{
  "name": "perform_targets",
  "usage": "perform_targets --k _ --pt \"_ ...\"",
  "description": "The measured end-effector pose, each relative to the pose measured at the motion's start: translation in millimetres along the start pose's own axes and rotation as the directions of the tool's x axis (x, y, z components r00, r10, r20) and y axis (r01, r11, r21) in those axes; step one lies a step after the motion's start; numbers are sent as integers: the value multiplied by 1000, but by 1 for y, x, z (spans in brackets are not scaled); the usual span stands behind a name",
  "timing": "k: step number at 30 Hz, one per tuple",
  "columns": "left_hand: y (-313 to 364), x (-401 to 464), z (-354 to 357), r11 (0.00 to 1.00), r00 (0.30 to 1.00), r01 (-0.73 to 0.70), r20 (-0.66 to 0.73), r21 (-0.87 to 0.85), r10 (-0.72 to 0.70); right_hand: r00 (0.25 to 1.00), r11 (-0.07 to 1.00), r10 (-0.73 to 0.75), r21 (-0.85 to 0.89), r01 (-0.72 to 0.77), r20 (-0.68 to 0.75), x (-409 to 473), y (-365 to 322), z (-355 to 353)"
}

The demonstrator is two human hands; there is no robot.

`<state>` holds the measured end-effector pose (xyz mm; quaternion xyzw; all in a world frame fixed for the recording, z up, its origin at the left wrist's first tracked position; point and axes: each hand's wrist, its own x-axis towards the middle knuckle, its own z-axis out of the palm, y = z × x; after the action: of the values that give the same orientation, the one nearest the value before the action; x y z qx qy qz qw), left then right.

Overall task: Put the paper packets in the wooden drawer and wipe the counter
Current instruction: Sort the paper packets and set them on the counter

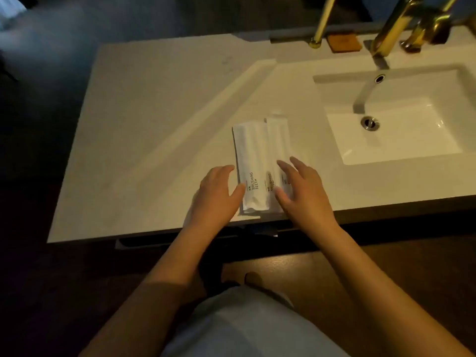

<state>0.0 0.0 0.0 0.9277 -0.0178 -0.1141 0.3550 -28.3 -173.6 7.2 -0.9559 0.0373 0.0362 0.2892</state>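
Several long white paper packets (253, 161) printed "BRUSHING TEETH" lie side by side and overlapping on the white counter (159, 130), close to its front edge. My left hand (217, 194) rests against the left side of the stack, fingers fairly straight, thumb touching the nearest packet. My right hand (300, 188) lies on the right side of the stack, fingers spread over the right-hand packet. Neither hand is curled round a packet. No wooden drawer shows plainly; a dark gap runs below the counter's front edge.
A white rectangular sink (391, 117) with a metal drain is set into the counter at right. Gold faucet fittings (391, 29) and a small brown square item (343, 42) stand at the back. Dark wooden floor lies below.
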Motion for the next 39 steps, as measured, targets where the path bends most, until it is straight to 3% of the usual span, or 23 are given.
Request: perform_targets --k 4,8,14,18,21,24,32,39 --pt "9 21 9 982 995 82 47 168 -91 997 989 40 -143 -29 72 22 -5 9" --pt "11 25 13 985 994 91 41 146 -98 997 991 46 -132 -37 68 22 -8 19" --pt "11 27 14 990 981 124 155 -66 -113 994 994 92 47 -94 57 15 -13 26" --pt "10 27 5 970 960 206 217 -129 -175 946 897 320 335 -287 -47 20 -14 21" --pt "12 26 4 911 933 312 267 -271 -240 915 851 403 359 -383 21 25 -15 17" --pt "16 27 3 899 925 333 285 -286 -252 909 856 411 313 -411 71 26 -18 17" --pt "16 27 4 865 920 362 284 -348 -270 911 873 410 278 -401 27 22 -27 27" --pt "9 19 13 748 900 436 242 -500 -363 891 780 421 434 -451 169 18 -31 21"
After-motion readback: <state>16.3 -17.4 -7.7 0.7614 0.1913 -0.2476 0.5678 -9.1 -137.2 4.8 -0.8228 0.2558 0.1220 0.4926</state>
